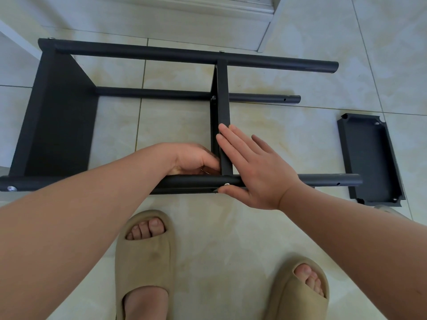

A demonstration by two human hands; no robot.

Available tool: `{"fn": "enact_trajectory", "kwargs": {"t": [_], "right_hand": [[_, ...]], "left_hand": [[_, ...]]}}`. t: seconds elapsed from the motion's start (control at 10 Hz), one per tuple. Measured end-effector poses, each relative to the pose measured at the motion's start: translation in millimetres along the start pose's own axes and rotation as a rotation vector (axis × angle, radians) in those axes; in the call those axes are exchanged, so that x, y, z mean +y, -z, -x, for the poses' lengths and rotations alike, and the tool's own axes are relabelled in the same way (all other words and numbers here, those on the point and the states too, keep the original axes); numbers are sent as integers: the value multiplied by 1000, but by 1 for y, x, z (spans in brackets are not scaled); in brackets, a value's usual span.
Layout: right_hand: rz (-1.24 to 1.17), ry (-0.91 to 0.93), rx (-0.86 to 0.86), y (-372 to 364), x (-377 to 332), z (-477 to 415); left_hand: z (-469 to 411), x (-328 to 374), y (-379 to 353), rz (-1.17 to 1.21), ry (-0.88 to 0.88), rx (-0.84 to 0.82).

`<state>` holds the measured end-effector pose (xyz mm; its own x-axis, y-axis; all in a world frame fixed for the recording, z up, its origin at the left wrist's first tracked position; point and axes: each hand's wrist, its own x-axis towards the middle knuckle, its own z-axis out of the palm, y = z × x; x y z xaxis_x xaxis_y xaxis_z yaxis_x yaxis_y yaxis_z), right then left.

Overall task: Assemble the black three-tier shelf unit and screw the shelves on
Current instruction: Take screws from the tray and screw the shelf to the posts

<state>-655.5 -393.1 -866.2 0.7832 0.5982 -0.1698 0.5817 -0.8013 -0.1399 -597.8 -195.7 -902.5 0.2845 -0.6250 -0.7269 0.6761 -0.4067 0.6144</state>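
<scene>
While two shelves sit on the frame [184, 55], one loose shelf [369, 158] lies beside it.
My right hand [251, 167] lies flat on the middle shelf [223, 93]; my left hand [191, 160] curls, hold unclear.

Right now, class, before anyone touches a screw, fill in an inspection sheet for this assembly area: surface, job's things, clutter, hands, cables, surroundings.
Surface: pale tiled floor.
Job's things: black frame lying on its side, end shelf and middle shelf in place; third shelf loose on the floor to its right.
Clutter: nothing seen.
Hands: right hand flat against the middle shelf and near tube; left hand curled at that joint, contents hidden.
Cables: nothing seen.
Surroundings: white furniture beyond the frame; beige sandals on the person's feet.
</scene>
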Motion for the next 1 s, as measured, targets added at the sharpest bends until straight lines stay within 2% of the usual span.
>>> {"fn": "enact_trajectory", "kwargs": {"t": [0.5,0.9,1.0], "right_hand": [[-4,2,0,0,0,0],[-4,-1,2,0,0,0],[-1,0,3,0,0,0]], "left_hand": [[5,4,-5,-88,-27,124],[5,3,-4,89,-61,43],[3,4,-6,35,-48,56]]}}
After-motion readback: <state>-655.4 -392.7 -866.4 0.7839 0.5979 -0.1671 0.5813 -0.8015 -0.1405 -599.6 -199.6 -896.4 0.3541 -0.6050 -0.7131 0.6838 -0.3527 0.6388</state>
